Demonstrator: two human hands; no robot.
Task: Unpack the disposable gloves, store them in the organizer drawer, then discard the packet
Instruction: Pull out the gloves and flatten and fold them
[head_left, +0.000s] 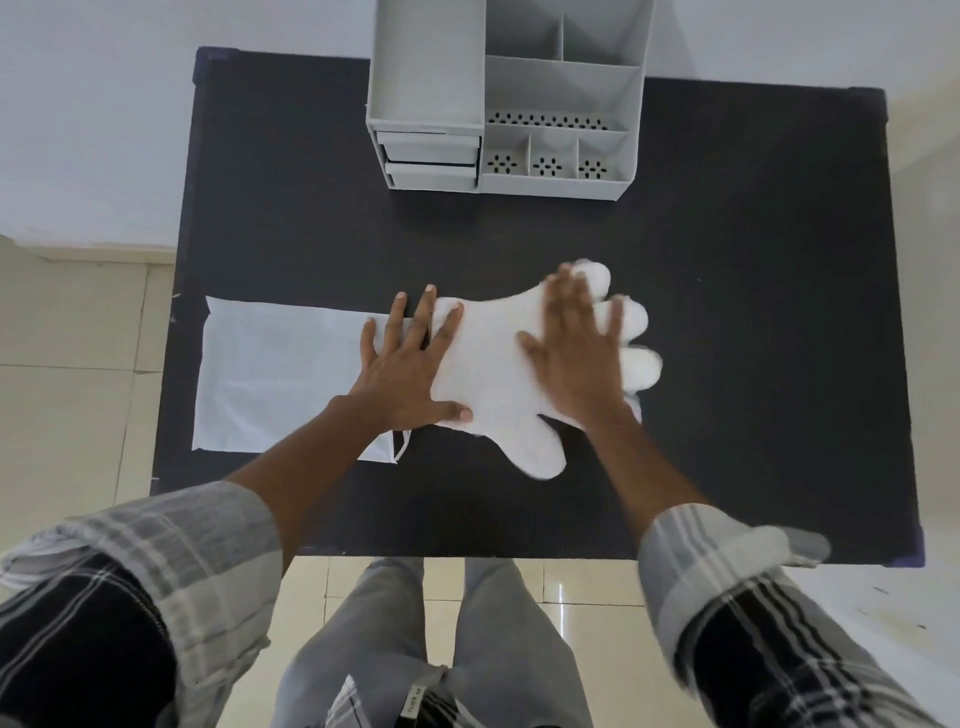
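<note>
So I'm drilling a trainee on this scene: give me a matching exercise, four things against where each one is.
Things:
1. gloves
2. packet
3. organizer
4. left hand

Places:
A. far edge of the table, middle
B. flat on the table, left of the gloves
C. under both palms, fingers pointing right
D. pressing the cuff end of the gloves

Pairs: 1-C, 2-B, 3-A, 4-D

One stack of gloves (491, 364), one empty packet (280, 374), one organizer (506, 98) with two drawers (431, 161), two hands.
</note>
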